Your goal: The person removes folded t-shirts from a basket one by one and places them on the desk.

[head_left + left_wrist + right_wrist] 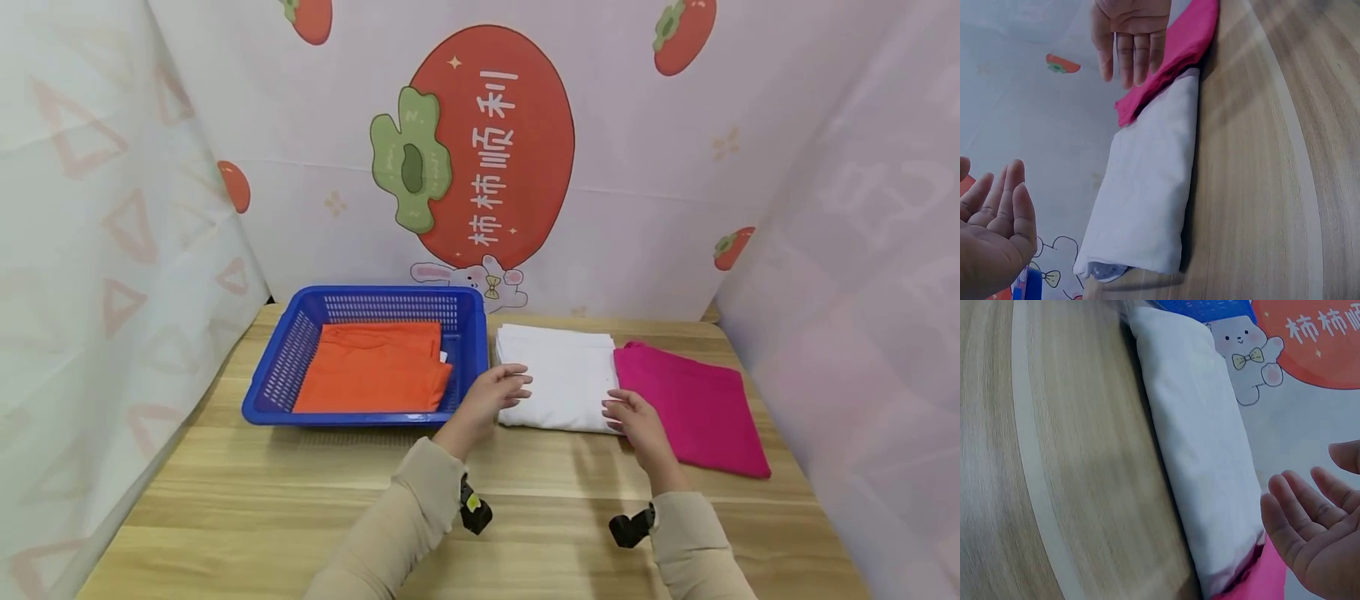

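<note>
A folded white cloth [558,375] lies flat on the table between my two hands. My left hand [491,396] hovers by its left edge, fingers extended and holding nothing. By the right edge is my right hand [636,421], also with nothing in it and fingers loosely extended. In the left wrist view both palms show bare, apart from the white cloth [1147,181]. To the right, a folded magenta cloth [697,408] touches or slightly overlaps the white one. Folded orange cloth [375,371] lies inside a blue plastic basket [366,418] at the left.
The wooden table [300,500] carries all these things. A white printed curtain [630,250] stands behind the table, with more hanging fabric along the left and right sides. The basket's right wall stands close beside the white cloth and my left hand.
</note>
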The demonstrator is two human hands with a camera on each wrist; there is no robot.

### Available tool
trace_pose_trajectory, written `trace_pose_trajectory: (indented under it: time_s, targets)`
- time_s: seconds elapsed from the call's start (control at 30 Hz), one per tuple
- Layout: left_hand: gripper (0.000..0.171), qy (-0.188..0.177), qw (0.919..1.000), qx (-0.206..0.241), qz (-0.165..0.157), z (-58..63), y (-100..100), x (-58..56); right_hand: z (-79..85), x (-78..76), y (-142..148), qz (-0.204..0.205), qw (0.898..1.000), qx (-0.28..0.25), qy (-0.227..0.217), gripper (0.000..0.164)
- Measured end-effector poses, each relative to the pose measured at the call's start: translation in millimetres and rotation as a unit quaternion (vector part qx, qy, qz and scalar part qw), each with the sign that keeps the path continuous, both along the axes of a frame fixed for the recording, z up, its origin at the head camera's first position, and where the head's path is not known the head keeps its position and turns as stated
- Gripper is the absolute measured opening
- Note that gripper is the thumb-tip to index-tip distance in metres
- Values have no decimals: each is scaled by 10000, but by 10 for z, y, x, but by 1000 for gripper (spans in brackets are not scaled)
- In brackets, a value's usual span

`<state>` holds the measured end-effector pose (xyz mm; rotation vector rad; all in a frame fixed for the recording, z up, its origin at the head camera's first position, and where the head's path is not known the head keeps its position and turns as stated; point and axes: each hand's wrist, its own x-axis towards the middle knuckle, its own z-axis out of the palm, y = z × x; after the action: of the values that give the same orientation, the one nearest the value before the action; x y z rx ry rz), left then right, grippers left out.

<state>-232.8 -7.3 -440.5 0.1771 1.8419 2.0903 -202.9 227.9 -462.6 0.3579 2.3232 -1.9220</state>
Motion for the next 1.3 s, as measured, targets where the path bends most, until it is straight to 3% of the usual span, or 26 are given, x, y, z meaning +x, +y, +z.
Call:
trace_pose_trajectory:
  time_s: [0.33, 1.07, 1.3]
  targets:
    - [32, 379, 9968, 117, 691, 1, -354, 95, 17, -41, -309, 261, 9986, -395, 237, 38]
    - [32, 163, 9862, 358, 1609, -29, -892, 240, 122, -69, -1133, 957, 9821, -1472, 685, 31]
    - [32, 204, 9872, 152, 1572, -10, -1153, 225, 258, -99, -1290, 1333, 9767, -1529, 705, 32]
